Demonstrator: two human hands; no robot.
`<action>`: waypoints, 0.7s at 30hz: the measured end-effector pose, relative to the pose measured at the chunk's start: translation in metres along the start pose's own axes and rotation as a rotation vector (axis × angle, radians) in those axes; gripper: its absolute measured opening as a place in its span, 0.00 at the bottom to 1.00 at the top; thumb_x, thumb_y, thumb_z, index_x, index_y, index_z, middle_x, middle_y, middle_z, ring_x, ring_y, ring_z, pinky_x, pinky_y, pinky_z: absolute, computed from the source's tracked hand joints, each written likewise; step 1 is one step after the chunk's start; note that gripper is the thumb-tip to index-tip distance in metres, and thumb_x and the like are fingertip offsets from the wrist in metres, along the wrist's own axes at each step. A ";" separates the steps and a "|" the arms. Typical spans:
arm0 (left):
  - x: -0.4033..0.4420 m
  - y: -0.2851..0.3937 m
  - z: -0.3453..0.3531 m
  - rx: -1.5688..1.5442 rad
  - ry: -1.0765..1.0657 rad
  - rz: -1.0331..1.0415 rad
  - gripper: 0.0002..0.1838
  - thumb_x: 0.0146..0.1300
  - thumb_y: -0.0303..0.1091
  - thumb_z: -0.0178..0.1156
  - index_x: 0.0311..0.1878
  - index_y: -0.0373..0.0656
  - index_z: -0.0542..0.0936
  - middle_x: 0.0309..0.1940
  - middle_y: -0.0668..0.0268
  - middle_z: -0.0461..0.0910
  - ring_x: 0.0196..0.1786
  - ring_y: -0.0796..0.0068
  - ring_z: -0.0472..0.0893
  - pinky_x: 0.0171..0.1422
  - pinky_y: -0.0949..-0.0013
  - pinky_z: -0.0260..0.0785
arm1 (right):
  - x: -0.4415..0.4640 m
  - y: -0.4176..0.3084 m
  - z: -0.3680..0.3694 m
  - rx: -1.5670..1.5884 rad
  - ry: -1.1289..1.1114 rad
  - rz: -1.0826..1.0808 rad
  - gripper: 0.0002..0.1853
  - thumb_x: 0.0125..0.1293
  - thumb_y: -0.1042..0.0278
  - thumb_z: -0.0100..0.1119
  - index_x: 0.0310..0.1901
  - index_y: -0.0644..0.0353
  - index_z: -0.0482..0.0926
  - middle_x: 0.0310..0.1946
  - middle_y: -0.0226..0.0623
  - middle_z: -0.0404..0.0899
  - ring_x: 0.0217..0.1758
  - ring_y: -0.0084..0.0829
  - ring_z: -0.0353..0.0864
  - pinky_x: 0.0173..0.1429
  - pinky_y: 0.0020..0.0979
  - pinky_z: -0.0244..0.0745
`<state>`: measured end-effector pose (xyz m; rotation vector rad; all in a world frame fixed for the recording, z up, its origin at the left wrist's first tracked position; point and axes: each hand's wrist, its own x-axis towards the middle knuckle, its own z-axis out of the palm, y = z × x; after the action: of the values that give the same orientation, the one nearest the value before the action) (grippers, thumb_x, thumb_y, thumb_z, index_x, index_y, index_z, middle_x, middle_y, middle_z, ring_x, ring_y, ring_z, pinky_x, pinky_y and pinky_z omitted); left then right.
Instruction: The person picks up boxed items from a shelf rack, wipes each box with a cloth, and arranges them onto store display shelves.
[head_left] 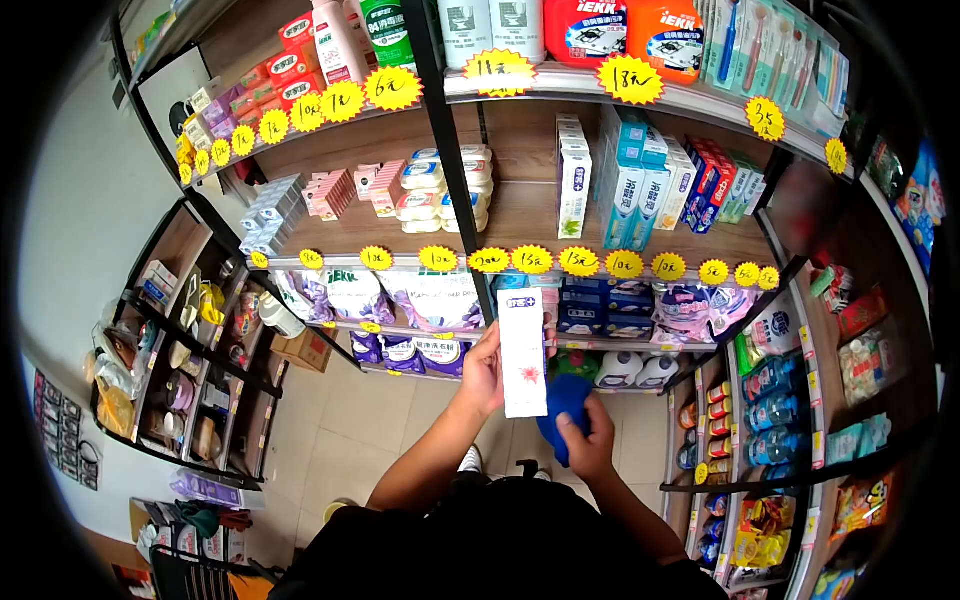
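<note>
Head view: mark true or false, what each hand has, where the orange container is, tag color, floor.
1. The left hand holds a white box. True.
2. The right hand holds nothing. False: it holds a blue item.
3. The orange container is on the floor. False: it stands on the upper shelf.
4. The price tag below that container is yellow. True.
5. The floor is carpeted. False: it is tiled.

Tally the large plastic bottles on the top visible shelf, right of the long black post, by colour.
White plastic bottles with printed labels: 2
Red plastic bottle with printed label: 1
Orange plastic bottle with printed label: 1
Total: 4
</note>
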<state>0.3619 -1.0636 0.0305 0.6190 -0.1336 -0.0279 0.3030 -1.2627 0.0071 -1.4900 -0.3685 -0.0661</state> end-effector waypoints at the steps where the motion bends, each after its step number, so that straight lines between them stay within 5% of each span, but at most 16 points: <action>1: 0.001 0.000 0.011 -0.014 0.000 -0.014 0.30 0.78 0.48 0.45 0.74 0.38 0.67 0.68 0.51 0.75 0.62 0.51 0.80 0.69 0.49 0.73 | 0.004 -0.021 0.001 0.136 0.073 0.158 0.19 0.68 0.70 0.65 0.59 0.65 0.77 0.47 0.40 0.82 0.48 0.30 0.81 0.57 0.34 0.76; 4: 0.005 -0.007 0.013 -0.067 -0.007 -0.072 0.29 0.78 0.47 0.44 0.73 0.38 0.68 0.66 0.51 0.76 0.62 0.53 0.81 0.68 0.51 0.74 | 0.018 -0.020 -0.001 0.316 0.201 0.242 0.21 0.68 0.67 0.66 0.59 0.66 0.76 0.45 0.40 0.81 0.46 0.30 0.80 0.55 0.34 0.76; 8: 0.007 -0.021 0.030 0.054 0.123 -0.045 0.28 0.78 0.51 0.45 0.70 0.39 0.69 0.59 0.55 0.80 0.57 0.61 0.82 0.62 0.59 0.76 | 0.030 -0.007 0.004 -0.118 0.059 0.041 0.24 0.64 0.63 0.72 0.57 0.66 0.75 0.43 0.39 0.80 0.44 0.31 0.79 0.53 0.34 0.74; 11: 0.012 -0.031 0.013 0.408 0.195 0.147 0.23 0.70 0.29 0.63 0.65 0.39 0.69 0.56 0.59 0.81 0.56 0.73 0.81 0.61 0.65 0.74 | 0.045 -0.007 0.005 -0.104 0.035 0.041 0.25 0.63 0.62 0.73 0.56 0.66 0.75 0.43 0.41 0.81 0.44 0.33 0.80 0.52 0.35 0.74; 15: 0.036 0.003 0.011 0.533 -0.050 0.126 0.28 0.65 0.20 0.66 0.67 0.39 0.68 0.58 0.60 0.82 0.59 0.74 0.80 0.64 0.69 0.71 | 0.070 0.017 0.003 -0.244 0.030 -0.014 0.24 0.61 0.63 0.74 0.55 0.66 0.76 0.43 0.46 0.82 0.45 0.38 0.82 0.52 0.38 0.75; 19: 0.091 0.034 -0.002 0.662 -0.017 0.187 0.32 0.60 0.16 0.70 0.68 0.38 0.70 0.56 0.61 0.83 0.59 0.75 0.81 0.65 0.68 0.71 | 0.098 0.035 0.001 -0.270 0.069 0.044 0.23 0.62 0.62 0.73 0.53 0.65 0.77 0.42 0.47 0.83 0.46 0.40 0.83 0.53 0.38 0.76; 20: 0.108 0.045 -0.004 0.735 0.022 0.192 0.32 0.60 0.16 0.70 0.67 0.38 0.72 0.55 0.62 0.83 0.58 0.75 0.81 0.64 0.69 0.72 | 0.102 0.038 0.000 -0.311 0.055 0.042 0.22 0.65 0.63 0.71 0.57 0.62 0.77 0.42 0.37 0.84 0.43 0.26 0.82 0.50 0.31 0.77; 21: 0.127 0.054 -0.008 0.806 0.060 0.196 0.31 0.59 0.16 0.71 0.66 0.38 0.73 0.55 0.62 0.84 0.57 0.75 0.81 0.63 0.69 0.73 | 0.106 0.040 -0.001 -0.318 0.063 0.037 0.22 0.65 0.63 0.71 0.57 0.62 0.77 0.42 0.37 0.84 0.43 0.26 0.82 0.50 0.31 0.77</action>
<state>0.4884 -1.0231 0.0703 1.4068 -0.1455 0.2459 0.4141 -1.2406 -0.0015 -1.8038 -0.2883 -0.1473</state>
